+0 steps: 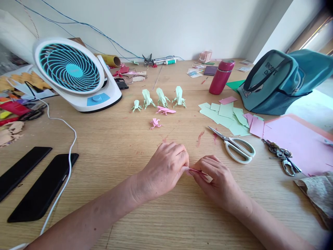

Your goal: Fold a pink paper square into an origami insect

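My left hand (163, 168) and my right hand (214, 177) meet low over the wooden table (117, 146), fingers pinched together on a small folded pink paper (197, 171). Only a thin edge of the paper shows between the fingertips. Farther back stand several folded green paper figures (162, 98) in a row, with two pink folded figures (165, 111) in front of them.
White-handled scissors (235, 146) lie right of my hands, with keys (282, 156), cut green paper pieces (226, 116) and pink sheets (296, 139) beyond. A desk fan (74, 74), its white cable and two black phones (43, 185) sit left. A red bottle (221, 77) and teal bag (281, 81) stand behind.
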`<state>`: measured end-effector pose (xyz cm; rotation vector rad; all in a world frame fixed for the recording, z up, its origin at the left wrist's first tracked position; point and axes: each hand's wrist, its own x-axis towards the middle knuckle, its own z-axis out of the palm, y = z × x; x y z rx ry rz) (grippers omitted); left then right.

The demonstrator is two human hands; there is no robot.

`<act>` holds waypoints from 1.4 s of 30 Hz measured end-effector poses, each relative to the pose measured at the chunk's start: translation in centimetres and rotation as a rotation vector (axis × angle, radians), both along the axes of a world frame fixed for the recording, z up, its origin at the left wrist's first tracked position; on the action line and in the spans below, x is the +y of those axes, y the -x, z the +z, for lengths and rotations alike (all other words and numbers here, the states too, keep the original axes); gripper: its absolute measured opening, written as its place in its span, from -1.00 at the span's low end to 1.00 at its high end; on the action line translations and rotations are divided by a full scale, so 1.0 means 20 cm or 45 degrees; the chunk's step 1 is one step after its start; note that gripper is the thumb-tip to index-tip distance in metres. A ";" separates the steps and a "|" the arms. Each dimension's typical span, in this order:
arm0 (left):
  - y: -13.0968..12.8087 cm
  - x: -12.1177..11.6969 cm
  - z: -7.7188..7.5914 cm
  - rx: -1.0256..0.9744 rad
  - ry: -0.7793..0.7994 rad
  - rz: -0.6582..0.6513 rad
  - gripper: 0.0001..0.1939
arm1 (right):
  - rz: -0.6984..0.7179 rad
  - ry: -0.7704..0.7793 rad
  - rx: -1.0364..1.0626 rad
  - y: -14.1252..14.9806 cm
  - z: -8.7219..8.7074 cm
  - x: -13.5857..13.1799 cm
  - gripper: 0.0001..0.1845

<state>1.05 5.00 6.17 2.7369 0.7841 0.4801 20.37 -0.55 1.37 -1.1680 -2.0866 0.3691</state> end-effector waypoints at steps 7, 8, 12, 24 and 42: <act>0.00 0.03 -0.02 -0.344 0.337 0.088 -0.85 | -0.098 0.094 0.112 0.00 0.02 -0.01 -0.73; 0.00 0.04 -0.02 -0.428 0.413 0.095 -0.85 | -0.116 0.131 0.139 0.00 0.02 -0.01 -0.74; 0.00 0.07 -0.04 -0.619 0.612 0.145 -0.91 | -0.198 0.331 0.265 0.01 0.03 -0.01 -0.69; -0.03 0.05 -0.10 -0.628 0.698 0.197 -0.87 | -0.117 0.659 0.473 0.02 0.03 -0.01 -0.73; -0.03 0.10 -0.15 -0.911 1.389 0.214 -0.76 | -0.017 0.801 0.818 -0.02 0.06 0.01 -0.60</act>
